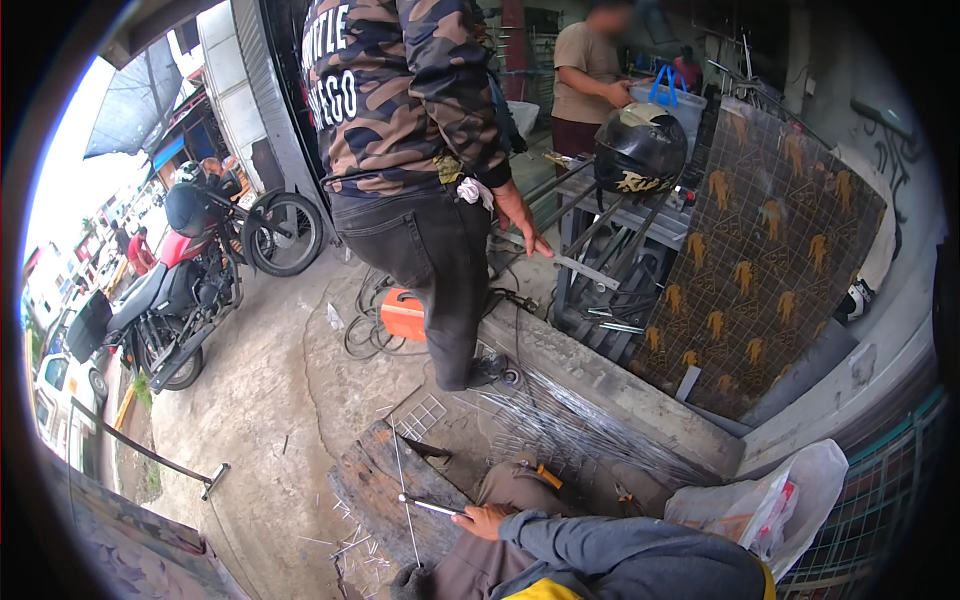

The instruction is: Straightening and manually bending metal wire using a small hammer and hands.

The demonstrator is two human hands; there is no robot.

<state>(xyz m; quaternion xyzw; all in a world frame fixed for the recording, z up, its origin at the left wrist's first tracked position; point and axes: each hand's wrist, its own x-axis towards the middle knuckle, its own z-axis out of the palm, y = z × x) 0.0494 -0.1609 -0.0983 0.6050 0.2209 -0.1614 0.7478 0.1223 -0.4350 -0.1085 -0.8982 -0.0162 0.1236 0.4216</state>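
Note:
At the lower middle, my right hand [482, 521] is closed round a short bright metal bar [432, 505]. The bar's far end meets or crosses a thin metal rod [405, 480]; I cannot tell if they touch. My left hand [410, 582], in a dark glove at the lower edge, is closed at the rod's near end. Beneath the rod lies a worn wooden board [365, 478]. Several short cut rod pieces [350, 545] are scattered beside it. Close to my right hand, an orange-handled tool [549, 476] rests near my leg.
A person in a camouflage top [400, 110] stands just ahead, beside an orange machine [403, 315] and coiled cables. Long thin rods [600, 420] lie along a concrete ledge. A plastic bag [800, 490] is at right, a motorcycle [170, 290] at left. A helmet [640, 150] sits beyond.

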